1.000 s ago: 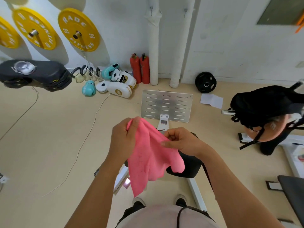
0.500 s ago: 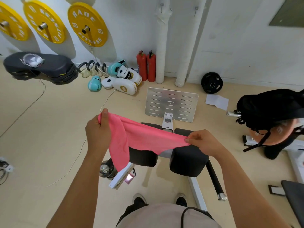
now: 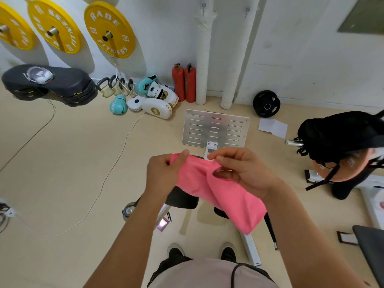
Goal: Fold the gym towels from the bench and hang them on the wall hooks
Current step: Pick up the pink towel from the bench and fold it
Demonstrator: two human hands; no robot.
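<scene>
A pink towel (image 3: 226,196) hangs bunched between both hands, above the black padded bench (image 3: 182,199). My left hand (image 3: 164,173) pinches its top left edge between thumb and fingers. My right hand (image 3: 243,171) grips the top right edge, fingers curled into the cloth. The towel's loose end droops down to the right, below my right wrist. Two small wall hooks (image 3: 204,6) sit high on the white wall by the wrapped pipes; the other hook (image 3: 246,10) is further right.
Yellow weight plates (image 3: 109,30) hang on the wall at left. Boxing gloves and pads (image 3: 153,98), two red extinguishers (image 3: 184,82), a metal plate (image 3: 216,127) and a black weight disc (image 3: 266,103) lie on the floor. A black bag (image 3: 340,136) stands right. Cables cross the floor left.
My hands had spread the towel wide half a second ago; now they have come together, doubling the towel over so its loose end hangs to the right.
</scene>
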